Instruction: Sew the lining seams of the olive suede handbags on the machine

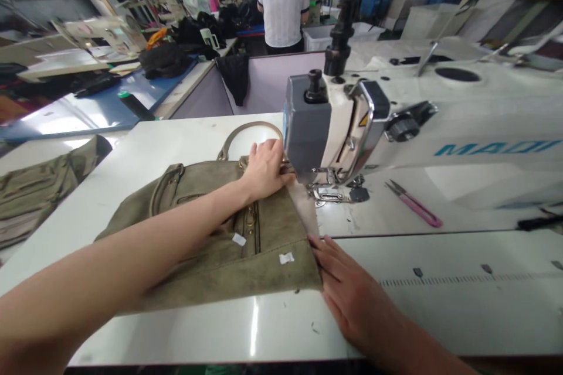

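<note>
An olive-green handbag [281,217] lies flat on the white sewing table, with two handles, brass-coloured fittings and small white tabs on its front. My left hand [265,169] reaches across it and grips the top right part, fingers bent, close beside the head of the sewing machine [308,129]. At the bag's lower right edge is my right hand [349,290], its fingers closed along the side; the thumb is hidden. The right edge of the bag runs just left of the presser foot [329,194].
Pink-handled thread snips [416,205] lie on the machine bed under the arm. Another olive-green bag piece [39,187] rests at the left. Behind the low partition [285,82] stands a person in a white shirt [284,3], back turned. A dark thread cone [137,106] lies beyond the table.
</note>
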`<state>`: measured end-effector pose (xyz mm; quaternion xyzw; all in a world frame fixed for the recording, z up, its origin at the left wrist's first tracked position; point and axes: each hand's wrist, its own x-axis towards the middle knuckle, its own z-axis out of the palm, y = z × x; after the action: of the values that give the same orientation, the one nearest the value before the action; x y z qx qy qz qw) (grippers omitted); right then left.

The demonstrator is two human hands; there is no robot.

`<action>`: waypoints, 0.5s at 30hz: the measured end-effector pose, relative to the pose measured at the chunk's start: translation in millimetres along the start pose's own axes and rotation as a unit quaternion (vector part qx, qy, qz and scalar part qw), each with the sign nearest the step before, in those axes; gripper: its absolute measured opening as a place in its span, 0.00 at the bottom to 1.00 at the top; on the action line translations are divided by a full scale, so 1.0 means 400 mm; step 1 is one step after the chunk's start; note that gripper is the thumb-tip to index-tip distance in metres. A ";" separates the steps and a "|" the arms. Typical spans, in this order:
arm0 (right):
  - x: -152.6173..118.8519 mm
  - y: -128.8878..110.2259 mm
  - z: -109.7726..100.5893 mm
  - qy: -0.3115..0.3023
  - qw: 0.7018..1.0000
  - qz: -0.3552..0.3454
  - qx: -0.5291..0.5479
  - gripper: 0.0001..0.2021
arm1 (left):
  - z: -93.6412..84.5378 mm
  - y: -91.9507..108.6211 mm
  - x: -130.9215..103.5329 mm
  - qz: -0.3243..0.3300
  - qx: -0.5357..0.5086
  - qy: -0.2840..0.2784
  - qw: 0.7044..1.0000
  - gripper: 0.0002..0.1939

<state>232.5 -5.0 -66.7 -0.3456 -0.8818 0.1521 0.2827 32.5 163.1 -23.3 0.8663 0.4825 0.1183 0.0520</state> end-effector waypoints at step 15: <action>-0.021 -0.027 0.009 -0.074 0.997 0.002 -0.022 0.25 | -0.101 0.055 -0.214 0.242 -0.027 -0.229 0.943 0.16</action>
<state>229.5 -18.8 -67.8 -0.3413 -0.9025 0.1585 0.2093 -3.1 77.7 6.9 0.9588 0.2304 -0.0611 0.1542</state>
